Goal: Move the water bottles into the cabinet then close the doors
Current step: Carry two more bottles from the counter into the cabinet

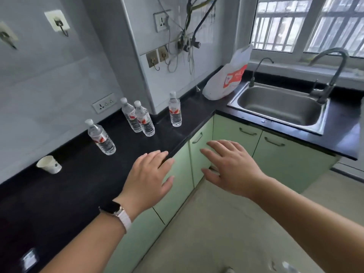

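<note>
Left hand: I am holding my left hand [149, 174] flat, fingers spread, above the front edge of the black stone countertop [69, 194]; it is gripping nothing.
Right hand: I am reaching my right hand [230, 164] forward, fingers spread and empty, in front of the pale green cabinet doors [202, 126] under the counter. I cannot tell whether it is touching one.
Bottles: the four clear plastic water bottles [101, 137] with white caps and red labels are all standing on the countertop. One is nearest me, two are standing side by side [144, 120] further back, and one is standing apart near the corner [175, 111].
Cabinet: every door in view is sitting shut.
Done: nothing, as far as I am seeing; no bottle is inside yet.
Left: by my judgement, opening the doors, carrying in all four bottles and shutting the doors again.
Nearby: a white paper cup [49, 164] is sitting at the left of the counter, and a steel sink [279, 107] is lying to the right.
</note>
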Tool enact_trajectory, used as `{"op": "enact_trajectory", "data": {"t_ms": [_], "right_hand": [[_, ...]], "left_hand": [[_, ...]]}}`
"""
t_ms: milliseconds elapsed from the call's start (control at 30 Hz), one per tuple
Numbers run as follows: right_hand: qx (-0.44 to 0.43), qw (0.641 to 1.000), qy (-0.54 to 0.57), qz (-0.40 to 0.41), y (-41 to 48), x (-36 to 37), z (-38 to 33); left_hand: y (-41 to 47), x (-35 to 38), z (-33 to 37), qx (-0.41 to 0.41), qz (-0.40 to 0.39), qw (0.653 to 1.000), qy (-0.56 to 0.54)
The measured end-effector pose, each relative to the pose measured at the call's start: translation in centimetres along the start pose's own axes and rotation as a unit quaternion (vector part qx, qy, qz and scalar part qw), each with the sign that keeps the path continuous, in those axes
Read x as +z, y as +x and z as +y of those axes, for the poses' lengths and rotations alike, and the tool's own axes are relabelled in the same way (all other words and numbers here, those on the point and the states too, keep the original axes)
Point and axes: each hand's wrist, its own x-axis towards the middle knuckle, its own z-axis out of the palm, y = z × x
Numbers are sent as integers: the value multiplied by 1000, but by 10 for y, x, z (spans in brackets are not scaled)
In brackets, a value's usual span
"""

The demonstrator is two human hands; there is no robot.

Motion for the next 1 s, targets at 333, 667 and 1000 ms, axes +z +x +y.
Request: {"op": "enact_trajectory", "data": {"t_ms": [333,667,1000], "right_hand": [[-34,998,51,5,83,29,61],[-34,997,51,-35,178,71,77],[52,994,56,-80,272,113,75]], "left_hand": [[59,24,-7,-84,-17,996,11],[112,91,-83,-127,8,991,-33],[144,162,-191,-235,5,963,-133]]}}
